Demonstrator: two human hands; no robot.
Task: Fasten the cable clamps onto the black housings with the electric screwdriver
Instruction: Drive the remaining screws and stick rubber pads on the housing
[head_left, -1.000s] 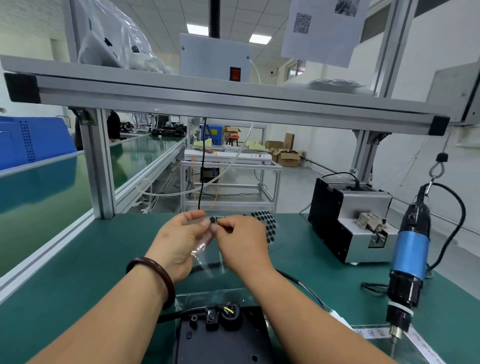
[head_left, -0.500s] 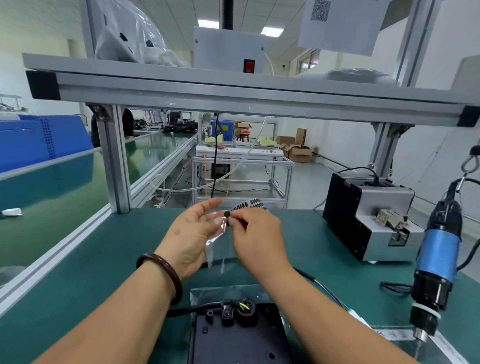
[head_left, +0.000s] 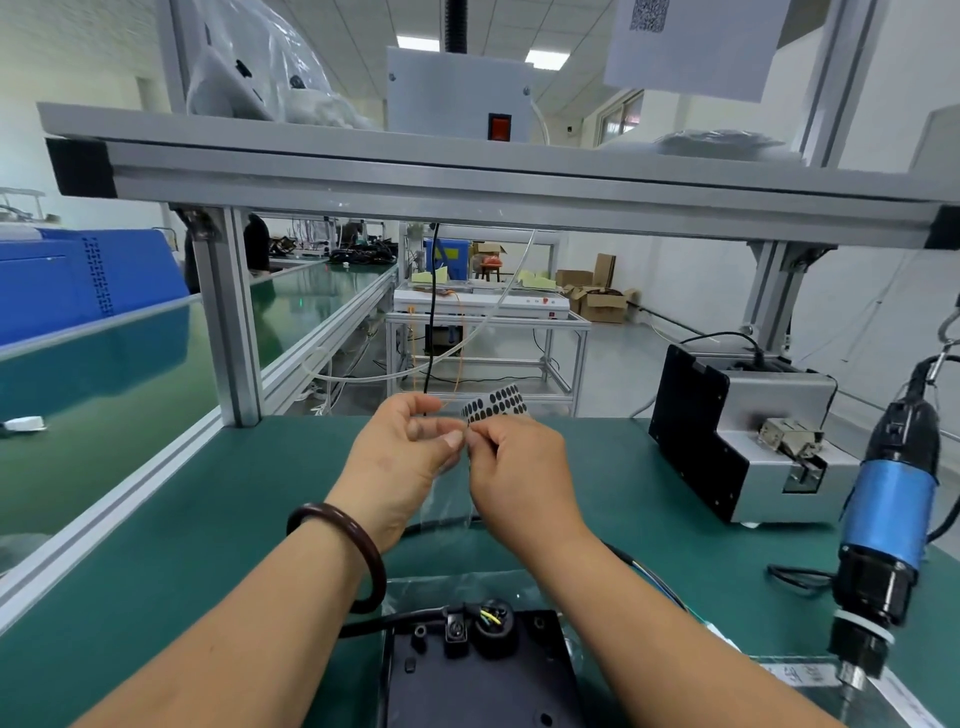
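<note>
Head view: both hands were raised over the green bench (head_left: 208, 545), centre frame. Left hand (head_left: 400, 457), dark bangle (head_left: 371, 558) at the wrist, and right hand (head_left: 514, 467) were brought fingertip to fingertip with fingers curled. A clear plastic film (head_left: 447, 499) was pinched between them and hung toward 6 o'clock. A sheet of black dots (head_left: 496, 402) was seen just behind the right fingertips at 12 o'clock; whether it was gripped could not be told. Black housing (head_left: 478, 670) was laid flat on the bench at 6 o'clock of the hands, with a black cable (head_left: 374, 626) run out toward 9 o'clock. Electric screwdriver (head_left: 888, 519) was hung tip-down at 4 o'clock, untouched. Screw feeder (head_left: 743, 431) was set at 2 o'clock.
</note>
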